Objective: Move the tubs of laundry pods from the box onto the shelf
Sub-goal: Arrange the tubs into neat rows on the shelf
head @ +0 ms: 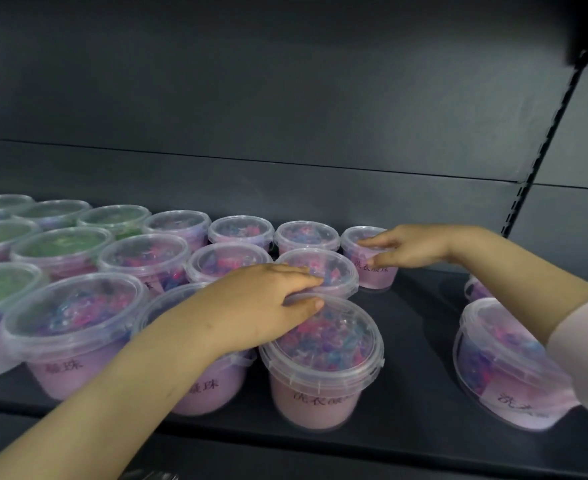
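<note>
**A:** While the left hand (261, 303) rests, grip spread, across the front-edge tub (320, 382) and middle tub (335, 268), seemingly steadying those 2, where's the right hand (406, 247)?

**B:** Grip pinching the rear tub (379, 277) by its rim, probably squaring the back row on the shelf (418, 341).

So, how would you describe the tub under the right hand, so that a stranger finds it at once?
Find the dark shelf, where clear-lidded tubs stand in rows. Follow the back row to its right end. That last tub alone has the right hand on it, fingers over the lid, thumb against its pink side.
</note>
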A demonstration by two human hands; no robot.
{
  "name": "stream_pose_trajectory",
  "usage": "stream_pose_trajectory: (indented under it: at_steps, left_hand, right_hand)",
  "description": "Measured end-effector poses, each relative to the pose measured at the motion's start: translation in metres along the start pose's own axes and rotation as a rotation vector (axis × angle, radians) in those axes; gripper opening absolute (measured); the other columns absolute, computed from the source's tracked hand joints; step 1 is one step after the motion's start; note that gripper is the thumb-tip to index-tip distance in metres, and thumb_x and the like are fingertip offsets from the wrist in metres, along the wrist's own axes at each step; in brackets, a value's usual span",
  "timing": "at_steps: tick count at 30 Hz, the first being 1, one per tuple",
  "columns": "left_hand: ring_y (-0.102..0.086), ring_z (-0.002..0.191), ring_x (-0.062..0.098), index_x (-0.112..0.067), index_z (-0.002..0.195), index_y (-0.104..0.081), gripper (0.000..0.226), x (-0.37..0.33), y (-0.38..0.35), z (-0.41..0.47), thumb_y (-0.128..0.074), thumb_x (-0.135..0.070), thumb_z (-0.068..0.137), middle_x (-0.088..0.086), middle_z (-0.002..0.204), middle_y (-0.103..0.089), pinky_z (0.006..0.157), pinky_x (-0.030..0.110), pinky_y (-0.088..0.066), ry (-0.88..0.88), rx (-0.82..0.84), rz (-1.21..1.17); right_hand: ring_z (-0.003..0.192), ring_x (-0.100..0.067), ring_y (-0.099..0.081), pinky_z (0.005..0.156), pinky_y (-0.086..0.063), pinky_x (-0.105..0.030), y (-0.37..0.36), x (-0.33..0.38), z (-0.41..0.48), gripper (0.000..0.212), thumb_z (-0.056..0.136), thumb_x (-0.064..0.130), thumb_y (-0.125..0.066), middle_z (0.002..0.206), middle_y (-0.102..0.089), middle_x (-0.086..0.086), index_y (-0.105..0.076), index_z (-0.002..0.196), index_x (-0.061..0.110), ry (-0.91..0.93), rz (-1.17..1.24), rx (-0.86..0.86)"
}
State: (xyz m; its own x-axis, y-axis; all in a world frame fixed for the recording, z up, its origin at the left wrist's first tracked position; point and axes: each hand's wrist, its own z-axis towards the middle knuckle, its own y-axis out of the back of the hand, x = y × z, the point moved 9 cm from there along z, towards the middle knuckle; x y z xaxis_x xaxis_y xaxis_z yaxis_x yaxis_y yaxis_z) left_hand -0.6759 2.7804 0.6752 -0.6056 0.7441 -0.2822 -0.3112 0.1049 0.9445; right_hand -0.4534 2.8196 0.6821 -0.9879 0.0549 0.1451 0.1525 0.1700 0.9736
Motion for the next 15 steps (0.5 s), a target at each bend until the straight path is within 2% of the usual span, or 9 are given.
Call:
stream_pose_trajectory:
  at_steps: [2, 4, 9, 11, 13, 15]
  left_hand:
    - [-0.046, 0.114, -0.004, -0.049, 0.137, -0.044, 0.048, -0.001, 0.005, -0.002, -0.043, -0.060, 0.091, -0.023, 0.139, -0.049, 0.095, 0.019, -0.034, 0.007, -0.041, -0.009]
    - [-0.051, 0.099, -0.004, -0.049, 0.132, -0.049, 0.043, -0.004, 0.018, -0.005, -0.047, -0.058, 0.089, -0.021, 0.126, -0.059, 0.090, 0.023, -0.044, -0.001, -0.141, -0.019]
    - [-0.063, 0.105, 0.006, -0.038, 0.114, -0.067, 0.028, -0.022, 0.060, -0.019, -0.053, -0.046, 0.091, -0.018, 0.109, -0.070, 0.089, 0.034, -0.050, -0.127, -0.397, -0.105]
    - [-0.062, 0.104, 0.006, -0.040, 0.112, -0.067, 0.029, -0.024, 0.066, -0.028, -0.051, -0.050, 0.090, -0.020, 0.110, -0.069, 0.089, 0.034, -0.051, -0.141, -0.404, -0.092]
    - [-0.061, 0.105, 0.008, -0.044, 0.116, -0.064, 0.036, -0.022, 0.061, -0.039, -0.046, -0.058, 0.087, -0.020, 0.113, -0.067, 0.089, 0.035, -0.051, -0.142, -0.342, -0.048]
    - [-0.059, 0.108, 0.008, -0.045, 0.120, -0.060, 0.048, -0.022, 0.048, -0.050, -0.038, -0.067, 0.083, -0.021, 0.118, -0.063, 0.089, 0.034, -0.050, -0.149, -0.260, 0.037]
  right_hand:
    - [0.140, -0.014, -0.036, 0.116, -0.026, -0.031, 0.002, 0.005, -0.009, 0.060, 0.093, 0.044, -0.057, 0.154, -0.037, 0.007, -0.034, 0.148, 0.039, 0.016, 0.026, -0.010]
    - [0.138, -0.014, -0.041, 0.115, -0.029, -0.030, 0.009, 0.010, -0.025, 0.057, 0.094, 0.039, -0.057, 0.151, -0.042, 0.006, -0.036, 0.147, 0.038, 0.036, 0.073, -0.078]
    - [0.119, -0.010, -0.057, 0.105, -0.041, -0.028, 0.027, 0.023, -0.098, 0.039, 0.094, 0.041, -0.056, 0.132, -0.061, 0.010, -0.055, 0.134, 0.039, 0.052, 0.047, -0.299]
    - [0.109, -0.006, -0.060, 0.094, -0.043, -0.021, 0.026, 0.023, -0.134, 0.035, 0.092, 0.044, -0.055, 0.123, -0.062, 0.021, -0.058, 0.128, 0.045, 0.029, 0.031, -0.364]
    - [0.099, -0.003, -0.060, 0.084, -0.039, -0.015, 0.020, 0.019, -0.168, 0.031, 0.091, 0.046, -0.054, 0.111, -0.061, 0.028, -0.058, 0.122, 0.051, -0.015, 0.030, -0.429]
    - [0.091, 0.009, -0.055, 0.079, -0.034, -0.003, 0.009, 0.015, -0.192, 0.028, 0.092, 0.044, -0.055, 0.105, -0.056, 0.035, -0.057, 0.118, 0.053, -0.059, 0.051, -0.453]
